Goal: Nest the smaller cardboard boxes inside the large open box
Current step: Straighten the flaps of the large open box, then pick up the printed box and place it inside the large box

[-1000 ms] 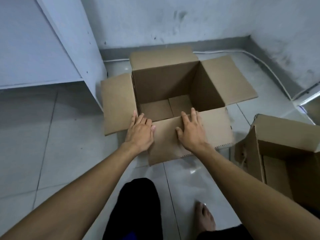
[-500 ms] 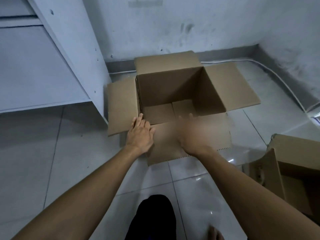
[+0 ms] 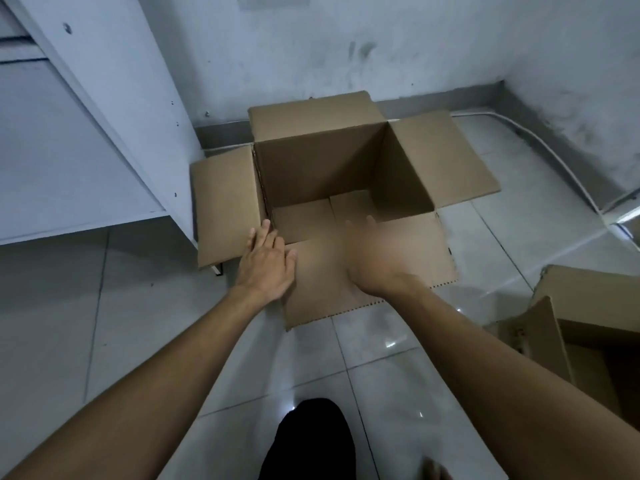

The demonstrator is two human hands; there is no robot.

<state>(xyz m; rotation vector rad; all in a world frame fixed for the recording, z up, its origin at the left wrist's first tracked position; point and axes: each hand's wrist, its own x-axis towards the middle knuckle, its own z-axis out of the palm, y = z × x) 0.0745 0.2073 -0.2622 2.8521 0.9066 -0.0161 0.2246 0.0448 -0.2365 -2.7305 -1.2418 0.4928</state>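
The pale grey glossy tiled floor [image 3: 104, 323] runs into a corner of scuffed, whitewashed walls [image 3: 398, 39], and a white panel cabinet [image 3: 86, 109] stands along the left, its edge just beside the big box. That large open brown cardboard box [image 3: 322, 174] sits upright on the tiles near the back wall with all four flaps folded outward; nothing lies inside it, only the two bottom flaps meeting at a seam. The near flap [image 3: 381, 271] lies down toward the person, its front edge perforated. At the right edge of the view, well apart from the big one, a smaller brown cardboard box [image 3: 595, 327] stands open too, its inside in shadow, so I cannot tell what it holds. A thin white cable [image 3: 554, 154] trails along the right wall's base. The left hand [image 3: 266, 261] lies flat, fingers together, palm down at the corner where the near and left flaps meet. The right hand [image 3: 372, 258] is over the near flap, blurred; I cannot tell how its fingers are set.
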